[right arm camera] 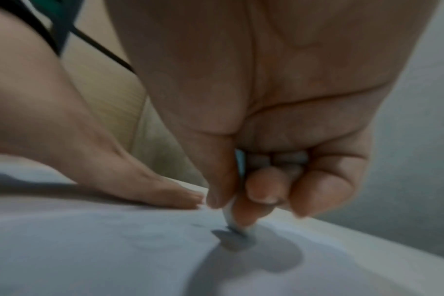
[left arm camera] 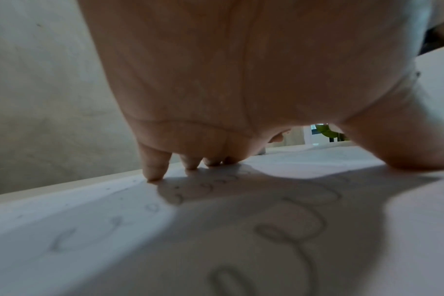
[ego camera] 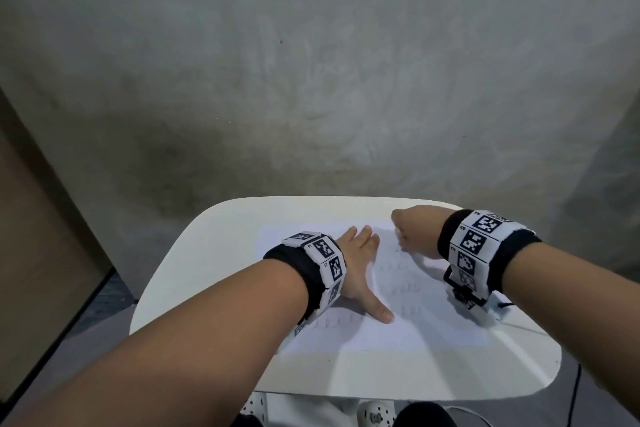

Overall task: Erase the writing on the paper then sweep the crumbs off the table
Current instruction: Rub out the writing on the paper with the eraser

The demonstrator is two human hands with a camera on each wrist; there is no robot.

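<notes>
Pencil loops (ego camera: pixel 398 288) in rows remain legible across the near and middle paper (ego camera: pixel 363 336), at lower centre of the head view, so I judge erasing only partly done. My left hand (ego camera: pixel 360 263) lies flat, fingers straight, pinning the sheet to the surface (ego camera: pixel 194 274). Farther up, right of centre, my right hand (ego camera: pixel 412 232) pinches a small white eraser (right arm camera: pixel 228 216), its tip on the paper's far part. Dark crumbs (right arm camera: pixel 198 225) lie beside the tip; sweeping not yet begun.
</notes>
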